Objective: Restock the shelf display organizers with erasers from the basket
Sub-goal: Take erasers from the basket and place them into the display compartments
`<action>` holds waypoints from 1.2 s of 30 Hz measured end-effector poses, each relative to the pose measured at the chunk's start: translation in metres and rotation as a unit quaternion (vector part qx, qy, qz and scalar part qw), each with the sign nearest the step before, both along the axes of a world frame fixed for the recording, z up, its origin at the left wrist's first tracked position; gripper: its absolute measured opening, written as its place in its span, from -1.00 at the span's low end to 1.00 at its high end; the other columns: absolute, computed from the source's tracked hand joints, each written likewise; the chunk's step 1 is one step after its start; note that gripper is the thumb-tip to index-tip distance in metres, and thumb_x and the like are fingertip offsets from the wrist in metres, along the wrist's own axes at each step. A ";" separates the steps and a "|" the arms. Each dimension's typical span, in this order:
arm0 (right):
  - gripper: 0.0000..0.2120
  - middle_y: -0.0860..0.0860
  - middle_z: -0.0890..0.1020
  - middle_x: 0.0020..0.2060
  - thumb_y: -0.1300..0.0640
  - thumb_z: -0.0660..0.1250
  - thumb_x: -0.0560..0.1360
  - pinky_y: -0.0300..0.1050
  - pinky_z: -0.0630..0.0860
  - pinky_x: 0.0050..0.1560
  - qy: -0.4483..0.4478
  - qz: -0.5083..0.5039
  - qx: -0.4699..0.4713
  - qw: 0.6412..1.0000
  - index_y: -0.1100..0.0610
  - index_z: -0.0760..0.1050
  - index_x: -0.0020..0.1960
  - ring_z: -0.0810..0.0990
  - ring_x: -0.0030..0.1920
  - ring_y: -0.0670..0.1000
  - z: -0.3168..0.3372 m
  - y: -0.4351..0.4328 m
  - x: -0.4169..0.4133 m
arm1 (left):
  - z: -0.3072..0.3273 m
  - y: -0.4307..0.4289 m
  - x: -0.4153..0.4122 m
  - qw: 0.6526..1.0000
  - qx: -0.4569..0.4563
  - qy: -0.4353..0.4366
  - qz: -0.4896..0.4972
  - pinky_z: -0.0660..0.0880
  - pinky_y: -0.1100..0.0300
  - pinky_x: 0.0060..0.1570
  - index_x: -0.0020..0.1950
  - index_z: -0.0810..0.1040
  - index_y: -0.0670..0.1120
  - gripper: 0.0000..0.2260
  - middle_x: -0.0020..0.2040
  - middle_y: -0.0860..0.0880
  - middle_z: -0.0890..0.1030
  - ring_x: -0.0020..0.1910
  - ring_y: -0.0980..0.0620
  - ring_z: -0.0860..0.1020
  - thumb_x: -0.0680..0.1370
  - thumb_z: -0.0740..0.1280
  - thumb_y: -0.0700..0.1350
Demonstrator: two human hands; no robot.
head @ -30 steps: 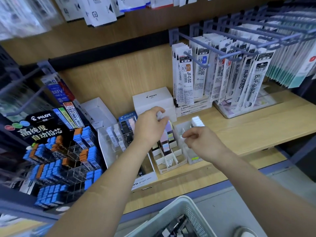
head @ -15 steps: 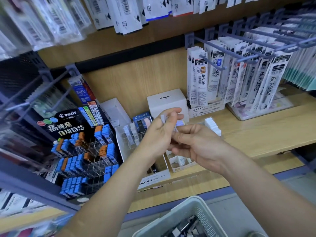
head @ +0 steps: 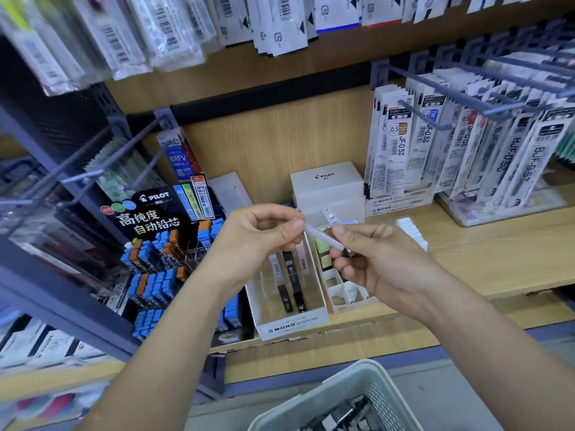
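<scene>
Shelf (head: pixel 485 262): 1 wooden board carrying all the displays.
Rack (head: pixel 155 262): 1, black, far left, filled with blue and orange lead cases.
Basket (head: pixel 357 384): 1, pale, at the bottom edge below the shelf; its contents are too blurred to count.
Tray (head: pixel 289 326): 1, white, marked MONO, under the left hand, with pens lying lengthwise in it.
Box (head: pixel 326 181): 1, white, marked Pilot, against the back wall.
Organizer (head: pixel 348 295): 1, white and divided, just right of the tray, partly hidden by the right hand.
Left hand (head: pixel 258 241): raised above the tray, fingers curled, thumb and forefinger pinching the upper end of the eraser (head: pixel 322 237).
Right hand (head: pixel 382 265): raised above the organizer, fingers curled, fingertips pinching the lower end.
Eraser: 1 slim white stick, slanting down to the right, bridging the gap between the 2 hands in the air above the organizer.
Piece (head: pixel 329 215): 1, small, white and labelled, sticking up at the right fingertips.
Change: 1.0 s ago both hands were down at the organizer; 0.5 s ago they were pressed together; now they are slightly apart, with the stick showing between them.
</scene>
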State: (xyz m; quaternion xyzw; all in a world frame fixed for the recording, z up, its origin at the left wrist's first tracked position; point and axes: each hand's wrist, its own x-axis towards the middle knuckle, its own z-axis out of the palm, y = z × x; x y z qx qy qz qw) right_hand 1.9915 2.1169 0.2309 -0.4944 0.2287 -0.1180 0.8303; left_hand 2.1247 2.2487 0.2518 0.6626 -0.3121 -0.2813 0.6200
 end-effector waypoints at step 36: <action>-0.79 0.11 0.67 -0.31 0.29 0.12 0.65 -0.26 0.49 -0.40 0.069 0.031 -0.110 0.991 0.21 0.53 -0.03 0.54 -0.43 -0.03 -0.023 0.011 0.026 | -0.015 0.047 0.043 0.951 0.173 -0.204 0.152 0.50 0.36 -0.29 -0.09 0.68 -0.05 -0.94 -0.29 0.03 0.64 -0.34 0.19 0.57 0.48 0.44 -0.20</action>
